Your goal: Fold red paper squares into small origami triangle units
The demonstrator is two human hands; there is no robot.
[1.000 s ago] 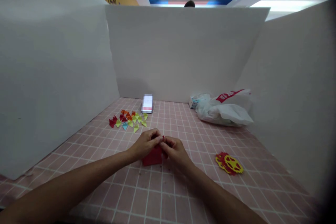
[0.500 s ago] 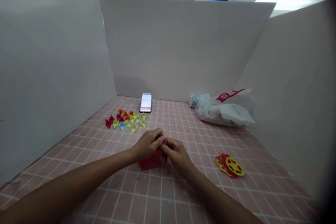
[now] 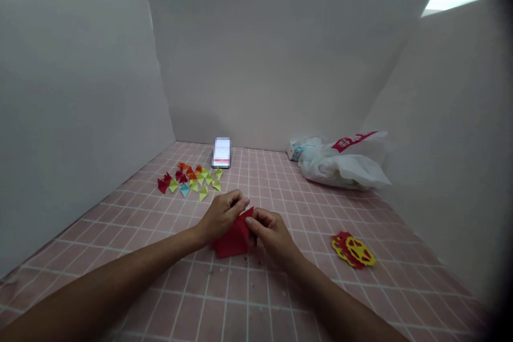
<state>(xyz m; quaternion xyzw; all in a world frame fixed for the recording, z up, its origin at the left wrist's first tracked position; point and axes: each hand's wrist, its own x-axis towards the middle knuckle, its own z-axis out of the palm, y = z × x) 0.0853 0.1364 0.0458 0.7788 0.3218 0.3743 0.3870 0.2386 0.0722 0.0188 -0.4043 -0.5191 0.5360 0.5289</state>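
Observation:
A folded sheet of red paper (image 3: 232, 240) is between my two hands, just above the pink tiled surface, with a pointed corner showing at its upper right. My right hand (image 3: 267, 228) pinches its right edge between thumb and fingers. My left hand (image 3: 224, 215) is closed over its upper left side, the thumb lying near the top edge. A small bit of yellow shows at that edge under the left thumb. The left fingertips are partly hidden behind the paper.
Several small folded paper pieces (image 3: 190, 177) in red, orange, yellow and blue lie at the left. A phone (image 3: 222, 152) stands behind them. A white plastic bag (image 3: 344, 165) and a small box (image 3: 295, 150) sit back right; red and yellow cutouts (image 3: 355, 251) lie right. White panels (image 3: 272, 64) surround the surface.
My thumbs have moved apart, and the red paper's upper corner now shows between the hands. The camera view has tilted slightly downward.

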